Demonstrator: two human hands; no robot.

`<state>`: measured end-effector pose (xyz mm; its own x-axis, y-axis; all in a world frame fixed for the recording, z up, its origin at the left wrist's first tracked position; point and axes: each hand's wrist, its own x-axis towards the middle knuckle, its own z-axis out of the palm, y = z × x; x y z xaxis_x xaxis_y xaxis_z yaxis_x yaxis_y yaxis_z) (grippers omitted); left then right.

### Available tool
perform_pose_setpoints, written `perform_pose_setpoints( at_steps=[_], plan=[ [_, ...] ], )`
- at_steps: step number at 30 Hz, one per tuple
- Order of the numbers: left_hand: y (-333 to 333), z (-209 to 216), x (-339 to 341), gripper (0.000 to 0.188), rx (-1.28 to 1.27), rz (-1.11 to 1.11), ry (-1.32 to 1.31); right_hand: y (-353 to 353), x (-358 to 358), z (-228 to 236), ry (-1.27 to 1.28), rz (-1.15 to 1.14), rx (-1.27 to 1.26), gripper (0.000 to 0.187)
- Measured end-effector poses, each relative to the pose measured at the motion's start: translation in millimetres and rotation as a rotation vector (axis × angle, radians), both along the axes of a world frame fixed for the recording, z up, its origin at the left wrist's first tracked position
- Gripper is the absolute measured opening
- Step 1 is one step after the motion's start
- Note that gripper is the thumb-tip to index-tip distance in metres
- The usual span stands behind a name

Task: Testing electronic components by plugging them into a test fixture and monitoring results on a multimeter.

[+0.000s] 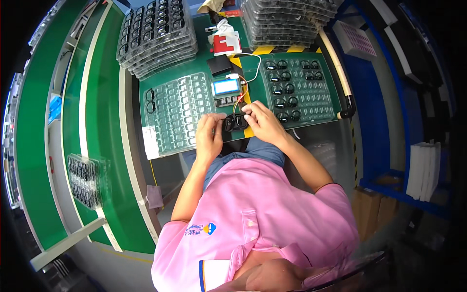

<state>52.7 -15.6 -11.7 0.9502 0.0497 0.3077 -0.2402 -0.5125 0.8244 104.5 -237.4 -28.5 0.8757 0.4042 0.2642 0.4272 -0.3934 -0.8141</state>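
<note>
At the near edge of the green table, my left hand (209,136) pinches the left side of a pair of black loop-shaped devices (235,122). My right hand (265,124) has its thumb and fingertips closed at their right side. Just beyond them is a small module with a lit blue-white display (226,87), wired to a board with buttons (227,101). To the left lies a clear plastic tray (181,113) with two black pieces (150,100) in its far left corner. Another clear tray (311,100) on the right holds several similar black pieces (277,89).
Tall stacks of clear trays stand at the back left (158,36) and back right (287,24). A black flat box (220,64) and a white cable (259,68) lie behind the display. A pale pole (335,65) runs along the table's right side.
</note>
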Motion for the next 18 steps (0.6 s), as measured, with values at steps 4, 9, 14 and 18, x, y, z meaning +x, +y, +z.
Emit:
perform_pose_setpoints(
  at_steps=[4, 9, 14, 18],
  plan=[
    [-2.9, -3.8, 5.7, 0.02, 0.125, -0.056, -0.045, -2.8, -5.6, -1.4, 0.026, 0.007, -0.015, 0.022],
    [-7.1, -0.3, 7.1, 0.024, 0.317, -0.045, -0.101, 1.2, -11.1, 0.5, 0.052, -0.014, 0.0, 0.022],
    [0.0, 2.9, 11.3, 0.031, 0.282, -0.13, -0.022, 10.7, -12.2, -0.7, 0.072, -0.046, 0.027, 0.021],
    [1.0, -3.5, 17.0, 0.042, 0.327, -0.202, -0.076, 19.2, -11.2, -3.6, 0.009, -0.06, 0.02, 0.019]
  ],
)
